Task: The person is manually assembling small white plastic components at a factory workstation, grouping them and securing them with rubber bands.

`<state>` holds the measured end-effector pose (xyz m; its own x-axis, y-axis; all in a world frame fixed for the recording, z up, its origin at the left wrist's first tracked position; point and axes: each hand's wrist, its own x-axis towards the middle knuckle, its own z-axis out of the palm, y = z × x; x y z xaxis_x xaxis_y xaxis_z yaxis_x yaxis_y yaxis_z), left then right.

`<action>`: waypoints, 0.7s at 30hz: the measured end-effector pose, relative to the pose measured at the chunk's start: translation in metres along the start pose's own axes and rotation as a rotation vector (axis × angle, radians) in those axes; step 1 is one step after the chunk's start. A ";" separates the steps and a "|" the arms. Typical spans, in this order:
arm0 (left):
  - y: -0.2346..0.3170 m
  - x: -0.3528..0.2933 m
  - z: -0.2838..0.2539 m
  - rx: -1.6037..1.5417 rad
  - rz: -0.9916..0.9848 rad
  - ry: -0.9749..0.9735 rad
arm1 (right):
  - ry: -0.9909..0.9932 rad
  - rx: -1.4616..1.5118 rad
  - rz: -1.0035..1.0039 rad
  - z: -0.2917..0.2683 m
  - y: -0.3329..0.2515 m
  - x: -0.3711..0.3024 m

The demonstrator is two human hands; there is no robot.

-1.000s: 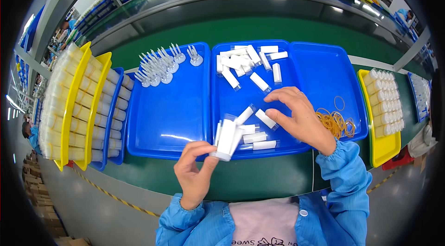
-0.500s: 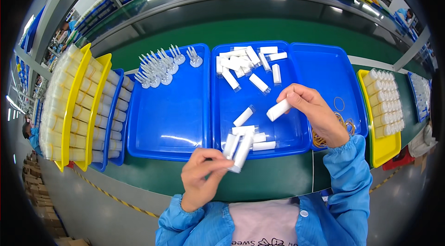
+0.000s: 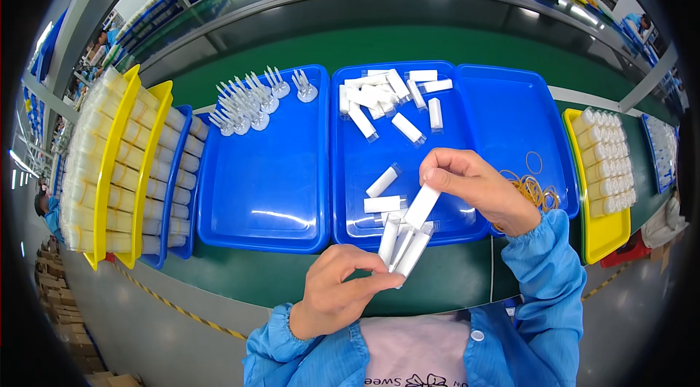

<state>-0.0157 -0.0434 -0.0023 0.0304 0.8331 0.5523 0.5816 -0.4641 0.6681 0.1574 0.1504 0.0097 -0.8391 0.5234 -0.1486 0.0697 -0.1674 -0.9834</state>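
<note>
My left hand pinches the lower ends of a few white sticks with clear end sleeves, which fan upward over the front edge of the middle blue tray. Between the thumb and fingers of my right hand is another white stick, tilted, its lower end at the tops of the held ones. Whether they touch I cannot tell. Other loose sticks lie in the tray beside the hands. A heap of the same white sticks fills its far part.
The left blue tray holds clear, round-based pronged pieces at its far side. Yellowish rubber bands lie in the right blue tray. Stacked trays of banded white tubes stand far left; a yellow tray with similar bundles stands right.
My right hand has moved left and down with its stick, to the held bunch. My left hand has shifted slightly right and down, its sticks now tilted and fanned.
</note>
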 end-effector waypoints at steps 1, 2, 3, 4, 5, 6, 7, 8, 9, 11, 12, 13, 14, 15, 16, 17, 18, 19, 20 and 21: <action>0.000 0.000 0.000 0.008 0.015 0.001 | -0.016 0.022 0.019 -0.001 0.000 0.000; -0.001 0.000 0.001 0.013 0.017 -0.002 | -0.024 0.032 0.029 -0.003 0.001 0.001; -0.001 0.000 0.001 0.018 0.020 -0.005 | -0.032 0.043 0.040 -0.004 0.002 0.001; -0.001 0.000 0.000 0.024 0.022 -0.007 | -0.040 0.053 0.051 -0.005 0.003 0.001; -0.001 0.000 0.000 0.025 0.022 -0.008 | -0.048 0.047 0.051 -0.004 0.003 0.001; 0.000 0.001 0.000 0.026 0.022 -0.009 | -0.056 0.040 0.052 -0.003 0.003 0.000; 0.000 0.001 0.000 0.027 0.021 -0.011 | -0.064 0.034 0.053 -0.002 0.002 0.000; 0.000 0.001 0.001 0.026 0.023 -0.010 | -0.048 0.032 0.043 0.000 0.003 -0.001; 0.000 0.002 0.001 0.025 0.024 -0.010 | -0.031 0.029 0.032 0.002 0.002 -0.002; 0.000 0.002 0.002 0.029 0.023 -0.016 | -0.015 -0.048 -0.013 0.005 0.000 -0.003; -0.001 0.002 0.001 0.035 0.021 -0.022 | -0.015 -0.122 -0.047 0.006 -0.003 -0.004; -0.001 0.002 0.001 0.039 0.019 -0.029 | -0.016 -0.197 -0.081 0.008 -0.005 -0.005; -0.001 0.000 0.002 0.043 0.025 -0.032 | -0.026 -0.176 -0.058 0.010 -0.007 -0.006; -0.001 -0.001 0.002 0.046 0.030 -0.035 | -0.036 -0.154 -0.034 0.011 -0.008 -0.006; 0.000 -0.003 0.002 0.049 0.036 -0.039 | -0.047 -0.132 -0.012 0.012 -0.008 -0.007; 0.002 -0.003 0.002 0.061 0.024 -0.041 | -0.054 -0.062 0.015 0.012 -0.007 -0.007; 0.005 -0.002 0.000 0.074 0.011 -0.043 | -0.060 0.009 0.041 0.012 -0.005 -0.008; 0.007 -0.002 -0.001 0.087 -0.001 -0.044 | -0.067 0.079 0.067 0.012 -0.003 -0.009; 0.007 -0.001 0.000 0.099 -0.001 -0.044 | -0.051 0.060 0.058 0.013 -0.002 -0.011; 0.008 0.000 0.001 0.112 -0.001 -0.043 | -0.034 0.041 0.048 0.015 -0.001 -0.012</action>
<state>-0.0108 -0.0470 0.0025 0.0634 0.8467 0.5283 0.6685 -0.4291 0.6075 0.1595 0.1316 0.0136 -0.8532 0.4852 -0.1912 0.0887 -0.2263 -0.9700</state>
